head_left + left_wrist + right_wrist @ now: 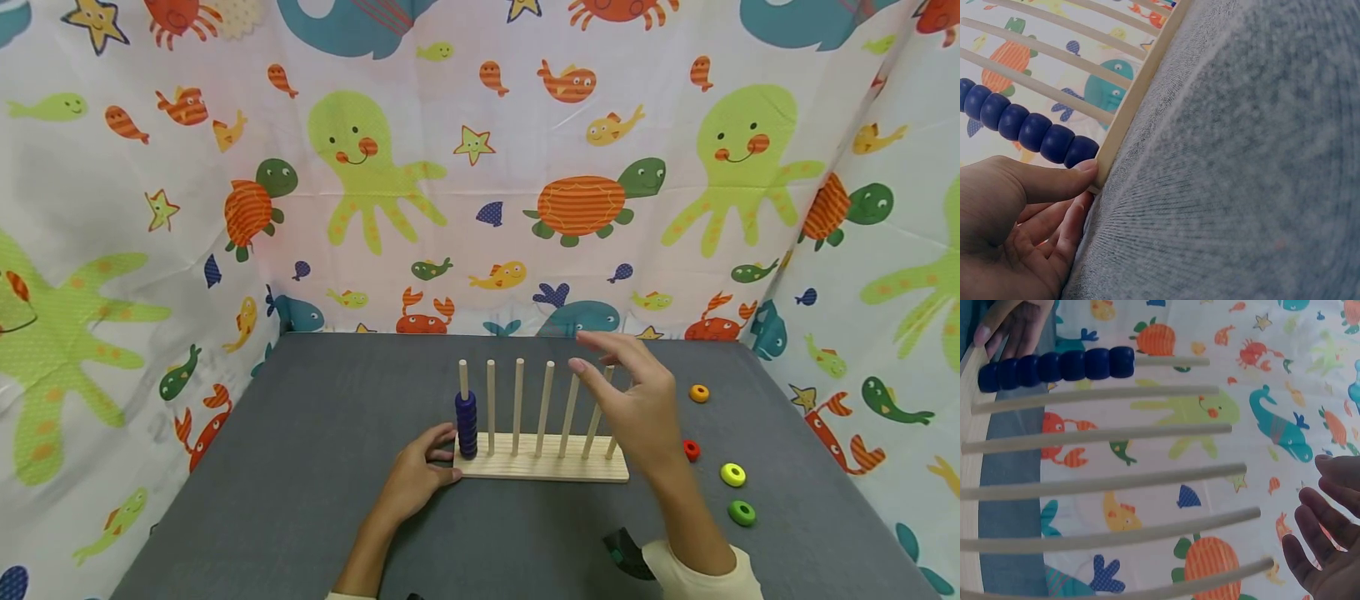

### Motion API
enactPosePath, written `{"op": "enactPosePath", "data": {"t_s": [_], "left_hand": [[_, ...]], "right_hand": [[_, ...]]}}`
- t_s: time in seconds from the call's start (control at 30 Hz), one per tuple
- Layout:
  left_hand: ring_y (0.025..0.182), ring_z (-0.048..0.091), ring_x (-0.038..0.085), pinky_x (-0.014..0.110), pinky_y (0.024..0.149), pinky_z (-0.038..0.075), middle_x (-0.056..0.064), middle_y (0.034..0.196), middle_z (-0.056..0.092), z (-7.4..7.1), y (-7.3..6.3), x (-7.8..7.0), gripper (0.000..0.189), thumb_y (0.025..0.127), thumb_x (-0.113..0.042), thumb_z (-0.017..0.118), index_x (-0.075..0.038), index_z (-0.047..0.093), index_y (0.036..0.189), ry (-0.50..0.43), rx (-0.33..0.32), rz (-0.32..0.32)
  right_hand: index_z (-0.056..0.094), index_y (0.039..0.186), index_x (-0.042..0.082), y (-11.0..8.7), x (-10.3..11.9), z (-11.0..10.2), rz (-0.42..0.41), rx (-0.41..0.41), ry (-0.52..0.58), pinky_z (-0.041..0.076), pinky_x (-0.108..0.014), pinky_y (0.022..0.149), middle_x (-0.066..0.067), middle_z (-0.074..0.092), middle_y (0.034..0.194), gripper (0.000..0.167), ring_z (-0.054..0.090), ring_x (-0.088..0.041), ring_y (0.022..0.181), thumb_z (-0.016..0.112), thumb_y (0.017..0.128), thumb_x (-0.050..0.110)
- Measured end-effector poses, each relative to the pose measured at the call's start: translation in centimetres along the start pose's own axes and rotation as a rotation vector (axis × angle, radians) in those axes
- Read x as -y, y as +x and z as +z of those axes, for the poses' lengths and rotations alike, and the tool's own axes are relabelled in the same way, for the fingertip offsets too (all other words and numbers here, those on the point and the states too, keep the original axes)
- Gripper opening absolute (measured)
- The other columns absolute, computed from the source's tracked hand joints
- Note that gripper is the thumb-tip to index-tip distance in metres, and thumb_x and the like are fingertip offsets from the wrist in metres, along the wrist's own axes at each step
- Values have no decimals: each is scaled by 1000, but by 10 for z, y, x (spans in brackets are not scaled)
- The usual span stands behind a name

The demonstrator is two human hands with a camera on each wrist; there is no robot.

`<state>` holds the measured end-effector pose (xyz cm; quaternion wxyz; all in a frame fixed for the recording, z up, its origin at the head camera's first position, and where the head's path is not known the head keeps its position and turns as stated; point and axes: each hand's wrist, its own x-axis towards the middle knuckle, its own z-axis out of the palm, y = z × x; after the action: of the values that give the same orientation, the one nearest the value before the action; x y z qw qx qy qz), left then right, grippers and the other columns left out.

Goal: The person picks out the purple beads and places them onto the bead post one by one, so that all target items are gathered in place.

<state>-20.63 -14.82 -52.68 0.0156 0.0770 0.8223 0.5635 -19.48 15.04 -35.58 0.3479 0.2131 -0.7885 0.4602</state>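
Observation:
A pale wooden peg stand with several upright pegs stands on the grey table. Dark blue beads are stacked on its leftmost peg; the other pegs are bare. My left hand holds the left end of the base, its thumb against the edge in the left wrist view, the fingertips partly hidden. Above the right-hand pegs is my right hand, fingers loosely bent and apart, with nothing between them. In the right wrist view, the right hand's fingers are clear of the peg tips.
To the right of the stand lie an orange bead, a red bead, a yellow bead and a green bead. A sea-animal curtain surrounds the grey table at the back and sides.

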Motion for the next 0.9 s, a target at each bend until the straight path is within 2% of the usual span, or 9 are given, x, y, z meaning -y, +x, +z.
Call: {"op": "enactPosePath", "data": {"t_s": [0.17, 0.37, 0.7, 0.9], "left_hand": [[121, 69, 31, 48, 97, 58, 13, 147, 64, 0, 0, -1, 73, 86, -2, 83, -7, 54, 154, 10, 2, -3], [122, 69, 30, 48, 97, 58, 13, 149, 63, 1, 0, 0, 73, 88, -2, 82, -8, 53, 155, 25, 9, -12], [123, 68, 30, 49, 98, 58, 12, 150, 62, 1, 2, 2, 73, 89, -3, 82, -9, 52, 156, 23, 15, -20], [124, 68, 31, 49, 99, 58, 13, 151, 62, 1, 2, 3, 73, 89, -3, 81, -9, 52, 156, 21, 17, -17]], "right_hand": [[76, 128, 5, -3, -11, -13, 36, -35, 39, 51, -13, 87, -10, 75, 122, 39, 63, -6, 106, 81, 90, -5], [75, 128, 0, -7, -24, -25, 27, -78, 65, 52, -13, 93, -17, 74, 117, 39, 65, -8, 109, 77, 90, -11], [75, 131, 7, -16, -45, -51, 144, -103, -59, 49, -10, 94, -9, 73, 118, 35, 63, -2, 109, 75, 97, 0], [75, 130, 7, -24, -65, -59, 220, -116, -117, 48, -7, 92, -9, 73, 118, 32, 62, -2, 106, 76, 98, 7]]}}
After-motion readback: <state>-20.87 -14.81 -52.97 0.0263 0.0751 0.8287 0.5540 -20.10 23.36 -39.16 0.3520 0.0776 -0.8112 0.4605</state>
